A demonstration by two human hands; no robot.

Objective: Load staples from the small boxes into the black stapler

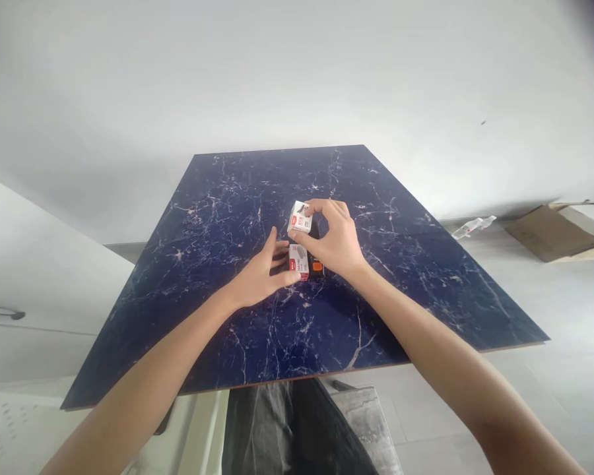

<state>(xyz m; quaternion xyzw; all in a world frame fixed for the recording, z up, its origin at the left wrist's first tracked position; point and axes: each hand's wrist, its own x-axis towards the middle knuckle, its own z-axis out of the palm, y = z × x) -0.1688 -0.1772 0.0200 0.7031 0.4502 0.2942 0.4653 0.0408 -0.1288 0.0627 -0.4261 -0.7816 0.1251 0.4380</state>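
Two small white-and-red cardboard boxes, which look like staple boxes, are close together near the middle of the blue marbled table (pixel 218 218). The far box (pixel 299 218) is tilted and pinched between the thumb and fingers of my right hand (pixel 337 237). My left hand (pixel 260 274) is at the near box (pixel 298 259), its thumb against the near side and its fingers along the left side; the index finger points up. Beside that box, partly under my right hand, lies a black object with an orange part (pixel 317 266), perhaps a stapler; most of it is hidden.
Behind the table rises a white wall (pixel 277 79). A white cabinet with a dark handle (pixel 2 312) stands on the left. On the floor to the right lie an opened cardboard box (pixel 554 231) and a clear plastic piece (pixel 474 227). My legs (pixel 292 429) are below the table's near edge.
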